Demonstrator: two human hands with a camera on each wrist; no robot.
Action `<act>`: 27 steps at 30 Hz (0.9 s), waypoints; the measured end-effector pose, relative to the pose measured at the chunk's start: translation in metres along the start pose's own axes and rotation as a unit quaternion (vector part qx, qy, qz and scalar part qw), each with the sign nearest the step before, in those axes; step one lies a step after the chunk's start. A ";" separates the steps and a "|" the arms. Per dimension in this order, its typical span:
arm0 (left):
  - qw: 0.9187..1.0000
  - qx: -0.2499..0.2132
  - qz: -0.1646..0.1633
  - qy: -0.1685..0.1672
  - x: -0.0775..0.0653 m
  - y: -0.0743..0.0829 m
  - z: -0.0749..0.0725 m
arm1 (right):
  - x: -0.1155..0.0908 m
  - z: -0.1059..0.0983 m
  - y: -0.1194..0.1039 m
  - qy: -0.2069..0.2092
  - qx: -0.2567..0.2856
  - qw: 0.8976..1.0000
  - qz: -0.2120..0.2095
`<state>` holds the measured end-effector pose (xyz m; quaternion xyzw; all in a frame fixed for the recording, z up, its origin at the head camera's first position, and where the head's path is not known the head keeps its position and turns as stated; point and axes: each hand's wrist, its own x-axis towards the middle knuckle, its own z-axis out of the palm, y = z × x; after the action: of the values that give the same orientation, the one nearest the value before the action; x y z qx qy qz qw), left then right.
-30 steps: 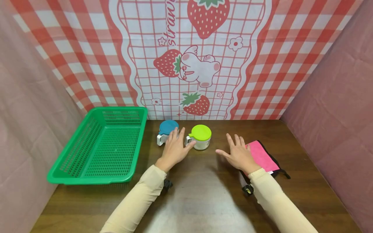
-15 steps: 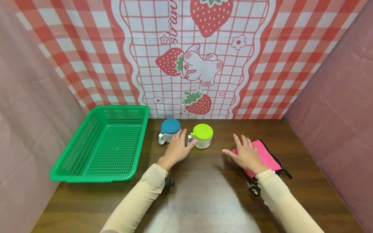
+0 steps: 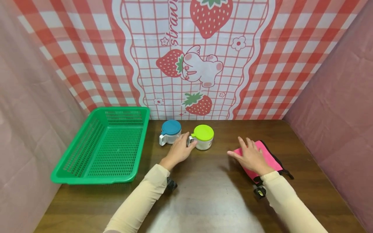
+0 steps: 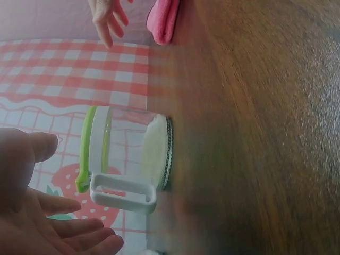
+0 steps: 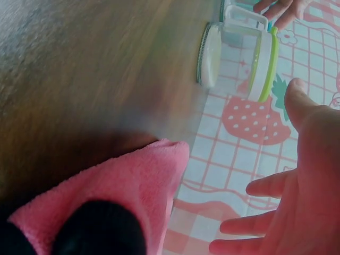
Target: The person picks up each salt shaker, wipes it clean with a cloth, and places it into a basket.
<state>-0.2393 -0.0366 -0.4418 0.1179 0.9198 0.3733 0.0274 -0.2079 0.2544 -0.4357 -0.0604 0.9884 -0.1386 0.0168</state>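
Left hand (image 3: 177, 151), fingers spread and holding nothing, is just beside the handle (image 4: 123, 205) of the lime-lidded jar (image 3: 203, 136), which points its way, probably for an easy grab; right hand (image 3: 252, 158), also spread and unloaded, is over the pink cloth (image 3: 267, 156), right of that jar. Blue-lidded jar (image 3: 171, 131) stands near its left, handle turned likewise, green basket (image 3: 116, 151) farther left. All 4 rest on a brown wood-look table (image 3: 204, 197), strawberry-print curtain (image 3: 201, 66) behind the lime-lidded jar, pinkish fabric (image 3: 329, 106) on 2 sides.

Both hands (image 3: 178, 150) (image 3: 252, 158) outstretched, apart, fingers (image 5: 270, 184) seemingly relaxed
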 end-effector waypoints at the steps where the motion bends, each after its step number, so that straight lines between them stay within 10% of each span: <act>1: 1.000 -0.001 -0.001 0.000 0.001 0.000 0.001 | 0.000 -0.001 0.001 -0.003 -0.001 1.000 0.001; 27: 0.997 -0.050 -0.048 0.017 0.012 -0.007 0.019 | -0.010 0.001 0.027 -0.049 0.015 0.998 0.029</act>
<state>-0.2500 -0.0252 -0.4599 0.0661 0.9048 0.4191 0.0359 -0.2012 0.2815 -0.4440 -0.0386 0.9855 -0.1497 0.0699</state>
